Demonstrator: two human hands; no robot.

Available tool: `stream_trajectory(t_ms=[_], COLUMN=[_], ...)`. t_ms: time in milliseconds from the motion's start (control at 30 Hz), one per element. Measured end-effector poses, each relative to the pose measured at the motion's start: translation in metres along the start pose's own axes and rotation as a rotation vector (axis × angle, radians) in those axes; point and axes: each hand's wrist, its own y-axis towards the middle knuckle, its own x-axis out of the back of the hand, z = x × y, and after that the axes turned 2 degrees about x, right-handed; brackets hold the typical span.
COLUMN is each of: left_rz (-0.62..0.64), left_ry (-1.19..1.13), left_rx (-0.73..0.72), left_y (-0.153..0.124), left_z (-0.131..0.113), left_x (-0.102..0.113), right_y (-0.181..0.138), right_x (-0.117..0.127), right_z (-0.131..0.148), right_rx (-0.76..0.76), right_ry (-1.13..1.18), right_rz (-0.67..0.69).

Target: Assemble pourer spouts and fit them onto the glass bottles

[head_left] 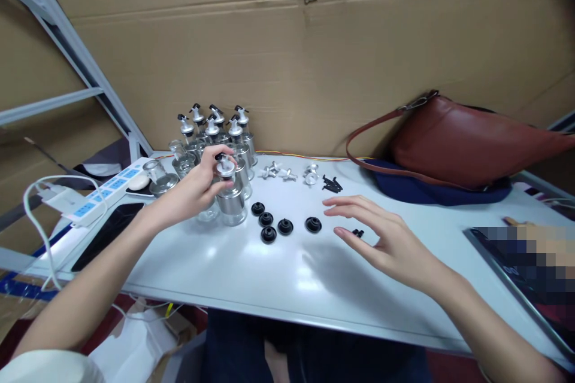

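My left hand (202,182) is closed around the silver pourer top (226,169) of a glass bottle with a metal band (233,203), which stands upright on the table. Behind it, several similar bottles (245,137) carry silver pourers with black levers. My right hand (389,242) hovers over the table with fingers apart and nothing in them. The closest thing to its fingertips is a round black stopper (313,225). More black stoppers (284,226) lie between my hands. A few small black pieces (357,233) show just behind my right thumb.
Silver pourer parts (287,175) and thin black levers (331,184) lie farther back. Bottles without pourers (164,182) stand left, beside a power strip (108,191) and dark phone (108,236). A brown bag (458,137) sits back right; a dark-screened device (503,275) lies right. Cardboard (287,72) rises behind.
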Motion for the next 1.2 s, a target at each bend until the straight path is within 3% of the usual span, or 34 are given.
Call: stream_trajectory(t_ms=[100,200,300,367,433,567,767,1033,1200], left_rz=[-0.054,-0.222,-0.388,-0.321,-0.098,0.103,0.151,0.108,0.125], left_ry=[0.117,0.304,0.383,0.321,0.213,0.097,-0.008,-0.096,0.027], left_rx=[0.004,-0.007,-0.177,-0.353,-0.36,-0.031,0.126,-0.133,-0.138], left_y=[-0.004,-0.017,-0.038,-0.05,-0.058,-0.052,-0.02,0.002,0.006], left_z=[-0.002,-0.021,-0.05,-0.061,-0.061,-0.04,-0.028,-0.024,-0.025], left_x=[-0.003,-0.014,-0.038,-0.06,-0.084,-0.121,-0.135,-0.152,-0.147], right_y=[0.005,0.009,0.013,0.016,0.021,0.034,0.045,0.039,0.034], right_x=[-0.004,-0.013,-0.024,-0.03,-0.034,-0.042,-0.061,-0.066,-0.054], right_z=[-0.008,-0.015,-0.02,-0.022,-0.023,-0.024,-0.029,-0.035,-0.059], right_rx=[-0.149,-0.257,-0.307,-0.305,-0.289,-0.242,-0.158,-0.135,-0.189], right_ry=[0.033,0.035,-0.026,-0.066,-0.078,-0.047,0.014,0.089,-0.041], right_rz=[0.201,0.345,0.414,0.436,0.455,0.476,0.444,0.331,0.222])
